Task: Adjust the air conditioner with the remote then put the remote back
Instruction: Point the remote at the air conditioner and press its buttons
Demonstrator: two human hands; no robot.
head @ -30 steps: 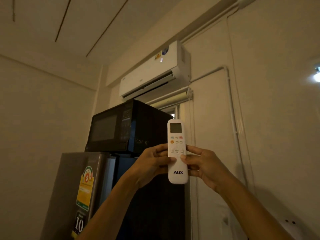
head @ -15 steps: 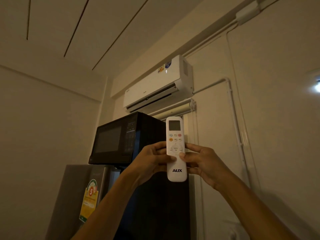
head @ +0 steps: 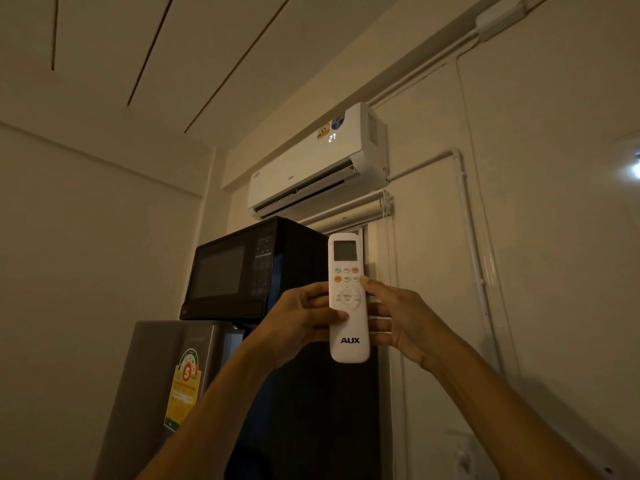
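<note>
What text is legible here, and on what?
"AUX": lower body of the remote.
"27": lit display on the air conditioner.
"5": energy label on the fridge.
Unreadable: remote's screen and button captions, the air conditioner's stickers and small front logo, microwave panel, fridge label's small print.

— What is the person wearing on the arms?
— Nothing is showing: both forearms are running bare from the bottom edge up to the wrists, with no sleeve or cuff.
— Anything on the left hand [head: 298,323] or right hand [head: 401,323]?
— No ring, watch or band is showing; the fingernails are looking short and plain.
</note>
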